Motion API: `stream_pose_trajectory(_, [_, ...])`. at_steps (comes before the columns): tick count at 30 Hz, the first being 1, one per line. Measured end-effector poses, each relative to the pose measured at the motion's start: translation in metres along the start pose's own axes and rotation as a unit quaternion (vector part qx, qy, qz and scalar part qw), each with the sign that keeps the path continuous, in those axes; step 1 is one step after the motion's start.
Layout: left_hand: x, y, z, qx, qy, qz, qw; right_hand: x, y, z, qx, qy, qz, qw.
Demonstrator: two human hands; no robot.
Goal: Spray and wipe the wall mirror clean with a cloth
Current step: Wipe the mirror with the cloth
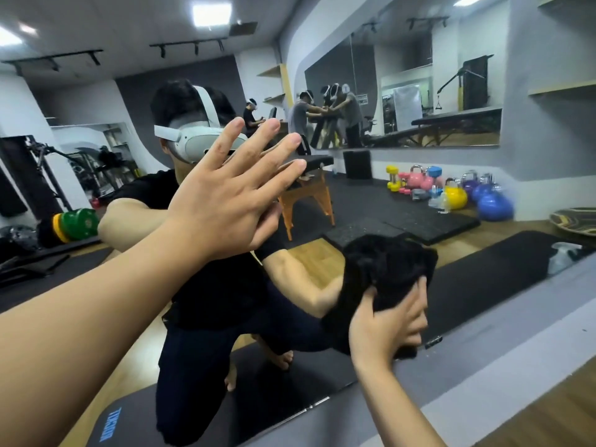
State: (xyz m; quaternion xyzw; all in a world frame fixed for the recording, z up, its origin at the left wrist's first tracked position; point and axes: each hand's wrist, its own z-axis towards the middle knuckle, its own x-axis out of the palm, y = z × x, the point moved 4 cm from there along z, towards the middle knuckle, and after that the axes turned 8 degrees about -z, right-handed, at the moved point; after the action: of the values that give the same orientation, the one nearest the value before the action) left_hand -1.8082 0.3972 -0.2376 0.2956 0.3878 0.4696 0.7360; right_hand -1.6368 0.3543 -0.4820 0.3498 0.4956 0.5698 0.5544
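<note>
While the left hand [225, 191] lay flat against the wall mirror [96, 101], fingers straight and spread and holding nothing, the right hand [387, 321] worked lower down near the glass's bottom edge. Its fingers were curled into a bunched black cloth [383, 262], pressing it onto the mirror. Over to the right, colourful kettlebells [455, 196] showed in the reflection.
</note>
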Motion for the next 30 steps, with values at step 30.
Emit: stream_pose_trajectory(30, [-0.003,-0.002,0.002,0.002,-0.001,0.005,1.000,-0.019,0.119,0.058,-0.070,-0.046,0.025,0.996])
